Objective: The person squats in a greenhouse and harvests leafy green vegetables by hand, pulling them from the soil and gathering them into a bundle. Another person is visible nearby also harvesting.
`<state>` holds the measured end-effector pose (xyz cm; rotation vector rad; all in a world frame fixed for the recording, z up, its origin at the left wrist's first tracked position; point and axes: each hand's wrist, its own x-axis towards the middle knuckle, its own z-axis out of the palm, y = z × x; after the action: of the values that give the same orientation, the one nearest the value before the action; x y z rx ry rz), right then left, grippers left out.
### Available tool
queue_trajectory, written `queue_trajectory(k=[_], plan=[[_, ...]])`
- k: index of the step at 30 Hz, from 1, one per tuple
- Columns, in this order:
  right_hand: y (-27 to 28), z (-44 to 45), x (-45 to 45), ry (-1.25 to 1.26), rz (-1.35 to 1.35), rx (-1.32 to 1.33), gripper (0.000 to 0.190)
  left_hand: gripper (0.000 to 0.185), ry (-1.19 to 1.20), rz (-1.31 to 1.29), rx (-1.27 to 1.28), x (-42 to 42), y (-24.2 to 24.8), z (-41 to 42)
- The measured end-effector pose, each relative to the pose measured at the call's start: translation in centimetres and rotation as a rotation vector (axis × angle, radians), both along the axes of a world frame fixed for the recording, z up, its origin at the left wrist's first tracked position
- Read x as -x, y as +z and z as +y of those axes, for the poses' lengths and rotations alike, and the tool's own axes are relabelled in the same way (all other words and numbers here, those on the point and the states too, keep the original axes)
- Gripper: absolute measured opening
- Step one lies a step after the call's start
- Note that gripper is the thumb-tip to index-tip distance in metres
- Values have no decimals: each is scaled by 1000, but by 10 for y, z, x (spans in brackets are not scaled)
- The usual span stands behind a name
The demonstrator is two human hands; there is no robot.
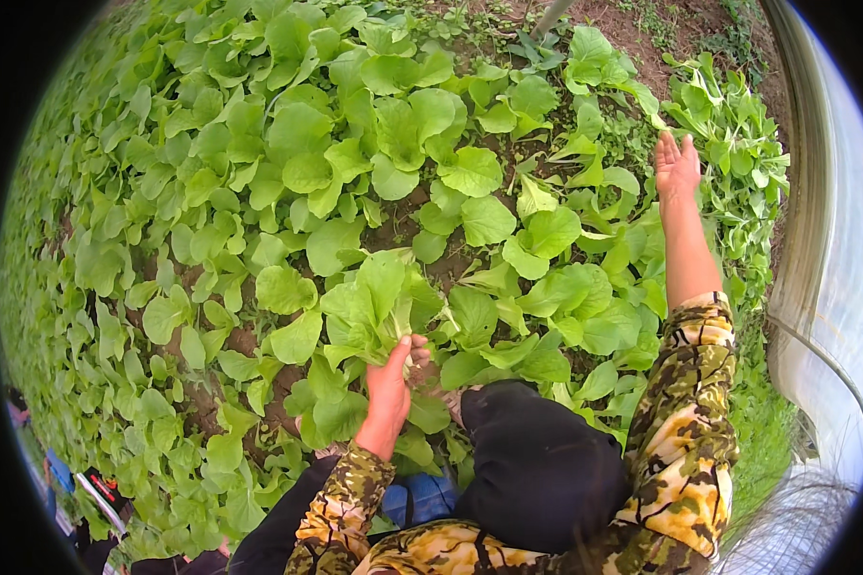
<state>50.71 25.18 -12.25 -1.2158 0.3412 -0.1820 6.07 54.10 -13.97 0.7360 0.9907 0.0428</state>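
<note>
Leafy green plants with broad leaves fill the soil bed before me. My left hand [394, 381] is closed around the stem base of a bunch of leafy greens [374, 302], its leaves pointing up and away. At the upper right my right hand [677, 164] is stretched out, palm showing and fingers apart, holding nothing. Just beyond its fingertips is a green leaf tip [644, 100]. To its right lies a heap of leafy greens [726, 129] with pale stems showing.
A clear plastic sheet [841, 237] with a curved rod runs along the right. A pole [551, 18] stands at the top. My dark-clothed knee [539, 460] and a blue object [421, 498] are below. Other people and a blue item [59, 471] show at lower left.
</note>
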Motion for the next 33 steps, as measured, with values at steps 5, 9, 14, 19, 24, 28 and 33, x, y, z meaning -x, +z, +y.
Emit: queue_trajectory(k=[5,9,14,19,24,28,33], plan=[[-21,171,113,1232,342,694,28,18,12,12,-43,-2,14,10],[-86,195,98,1074,-141,1203,37,14,-50,-51,-68,-5,9,11],[-68,265,116,1001,353,207,46,13,-26,-47,-99,0,20,17],[-57,263,128,1256,-170,894,38,13,-102,-148,-113,-27,36,5],[-76,248,130,1135,-40,882,35,10,-60,-142,-102,-29,34,11],[-82,225,113,836,185,472,25,11,-40,-130,-103,-24,31,13],[-101,189,95,652,585,244,22,12,-40,-125,-72,-24,29,10]])
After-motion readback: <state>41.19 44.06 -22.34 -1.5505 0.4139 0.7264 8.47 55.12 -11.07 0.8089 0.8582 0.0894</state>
